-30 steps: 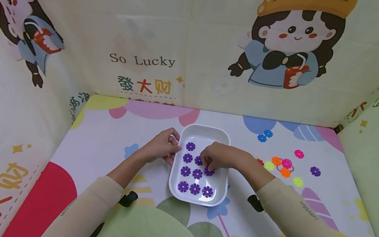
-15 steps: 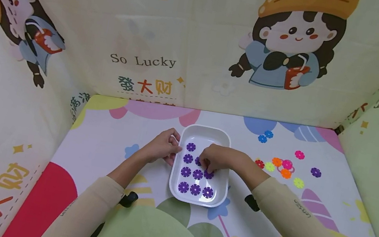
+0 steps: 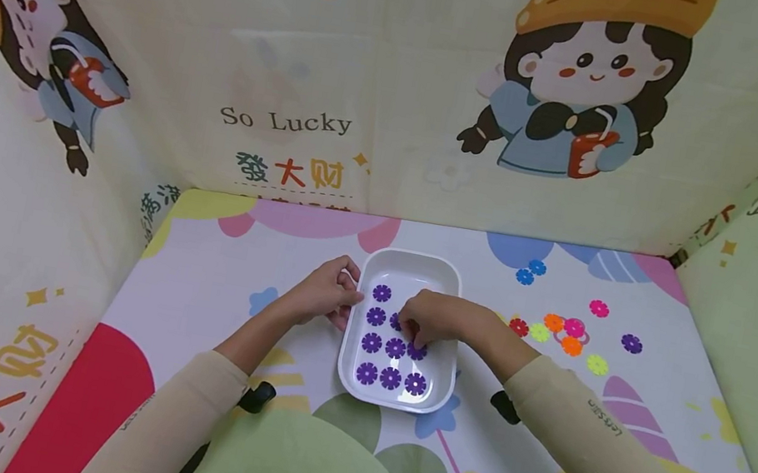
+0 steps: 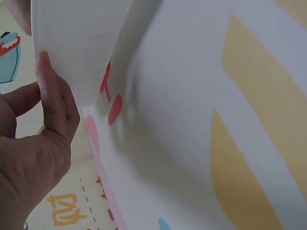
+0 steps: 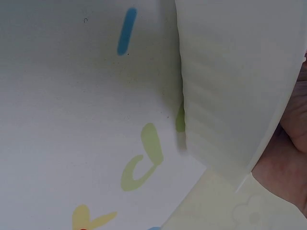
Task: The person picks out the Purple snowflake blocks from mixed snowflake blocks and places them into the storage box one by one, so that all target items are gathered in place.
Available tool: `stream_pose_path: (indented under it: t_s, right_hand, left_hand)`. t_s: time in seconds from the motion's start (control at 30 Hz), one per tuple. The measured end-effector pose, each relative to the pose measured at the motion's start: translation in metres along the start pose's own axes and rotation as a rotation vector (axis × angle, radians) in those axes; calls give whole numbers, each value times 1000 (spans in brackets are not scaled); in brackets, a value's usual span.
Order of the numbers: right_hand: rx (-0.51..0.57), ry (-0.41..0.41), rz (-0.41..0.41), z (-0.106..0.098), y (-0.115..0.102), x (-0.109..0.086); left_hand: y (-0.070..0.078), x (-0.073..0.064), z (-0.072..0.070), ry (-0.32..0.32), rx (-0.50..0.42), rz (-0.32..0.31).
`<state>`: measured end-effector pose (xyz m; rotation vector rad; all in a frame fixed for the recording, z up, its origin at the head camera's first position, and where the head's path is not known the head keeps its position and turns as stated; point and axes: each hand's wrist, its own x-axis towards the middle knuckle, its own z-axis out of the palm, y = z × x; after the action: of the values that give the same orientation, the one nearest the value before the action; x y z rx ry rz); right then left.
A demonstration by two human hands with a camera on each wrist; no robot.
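Note:
A white rectangular tray holds purple flower-shaped pieces laid out in rows. At its left side my left hand grips the rim, thumb at the edge and fingers against the outer wall. The left wrist view shows that hand on the tray wall. Inside the tray, my right hand pinches a purple flower piece at the right of the second row from the front. It partly covers another piece behind. In the right wrist view the tray wall hides the right fingers.
Right of the tray lie loose flower pieces: blue, red, orange, pink, yellow and one purple piece. A printed cloth covers the table; printed curtains enclose its back and sides.
My right hand has shifted slightly, and the purple piece at its fingertips has slid a little toward the front, into line with its row. The left hand stays on the rim.

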<state>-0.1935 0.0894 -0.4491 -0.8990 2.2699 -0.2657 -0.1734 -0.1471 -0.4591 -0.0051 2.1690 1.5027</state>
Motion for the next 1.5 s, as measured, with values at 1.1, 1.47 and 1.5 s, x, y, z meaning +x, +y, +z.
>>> stream_pose_path:
  t_s: [1.1, 1.47, 1.5]
  right_hand:
    - [-16, 5, -10, 0, -3, -4]
    - [65, 130, -84, -5, 5, -24]
    - [72, 148, -91, -5, 7, -27]
  left_hand:
    - [-2, 1, 1, -3, -18, -7]
    - [-1, 1, 1, 4, -14, -12]
    - [-1, 1, 1, 3, -14, -13]
